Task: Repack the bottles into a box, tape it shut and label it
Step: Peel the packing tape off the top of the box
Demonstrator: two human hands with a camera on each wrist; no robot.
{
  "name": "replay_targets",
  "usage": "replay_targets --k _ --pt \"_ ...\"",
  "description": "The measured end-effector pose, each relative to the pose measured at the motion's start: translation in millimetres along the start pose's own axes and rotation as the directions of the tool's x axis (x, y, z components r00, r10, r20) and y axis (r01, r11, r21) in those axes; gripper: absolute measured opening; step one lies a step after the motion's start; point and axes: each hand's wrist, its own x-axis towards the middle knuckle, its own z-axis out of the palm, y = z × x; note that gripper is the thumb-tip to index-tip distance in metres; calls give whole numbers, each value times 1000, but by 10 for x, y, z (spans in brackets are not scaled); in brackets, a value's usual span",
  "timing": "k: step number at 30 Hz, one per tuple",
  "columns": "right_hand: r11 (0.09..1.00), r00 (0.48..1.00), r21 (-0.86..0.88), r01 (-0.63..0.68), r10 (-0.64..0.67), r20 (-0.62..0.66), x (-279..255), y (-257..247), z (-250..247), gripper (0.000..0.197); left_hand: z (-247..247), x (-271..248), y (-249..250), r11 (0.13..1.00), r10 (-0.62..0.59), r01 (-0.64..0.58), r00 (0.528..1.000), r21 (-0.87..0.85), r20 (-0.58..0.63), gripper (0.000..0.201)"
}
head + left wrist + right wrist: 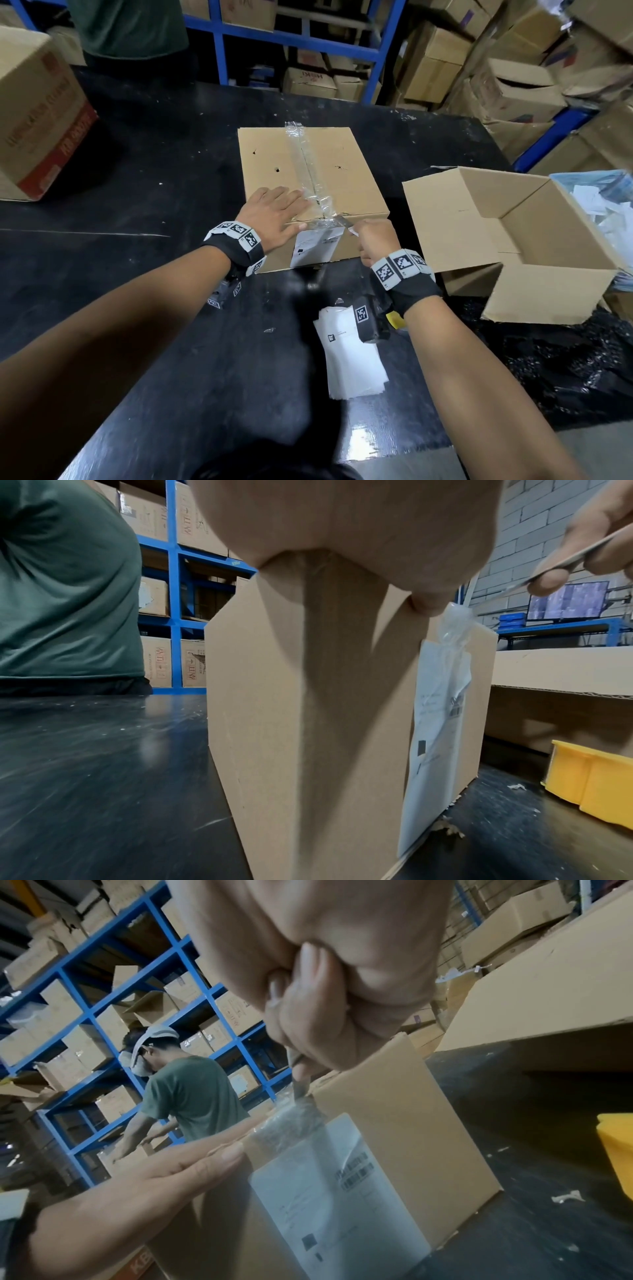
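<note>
A closed brown box (329, 161) sits mid-table with clear tape (301, 154) along its top seam and over the near edge. A white label (315, 246) is stuck on its near side. My left hand (274, 216) lies flat on the box top by the near edge, fingers straight, thumb on the edge. My right hand (375, 240) grips a thin metal knife (342, 221) whose tip meets the tape at the near top edge. The right wrist view shows the knife (299, 1088) entering the tape (291, 1123) above the label (325, 1191). No bottles show.
An open, empty box (445, 222) stands just right of my right hand. A stack of white labels (349, 359) lies near me. A large printed box (34, 120) is far left. A yellow bin (589, 777) sits right of the box. A person in a green shirt (192, 1093) works across the table.
</note>
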Motion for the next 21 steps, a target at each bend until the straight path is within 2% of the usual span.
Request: replay_targets --k 3,8,13,15,17,21 --pt "1000 1000 -12 -25 25 3 2 -50 78 8 -3 -8 4 1000 3 -3 1000 0 -6 60" --pt "996 999 -75 -41 42 19 55 -71 262 22 -11 -9 -2 1000 -23 23 1000 0 20 66" --pt "991 993 93 -101 94 77 -99 -102 177 20 -33 -3 1 999 -42 43 998 -20 41 71" --pt "990 991 91 -109 101 89 -144 -137 185 27 -38 -10 4 999 -36 37 998 -10 42 70" --pt "970 983 173 -168 151 105 -105 -157 259 30 -33 -15 5 999 -35 36 998 -10 45 70" --pt "965 984 196 -175 166 63 -51 -174 392 19 -26 -16 -11 999 -33 33 999 -7 37 66"
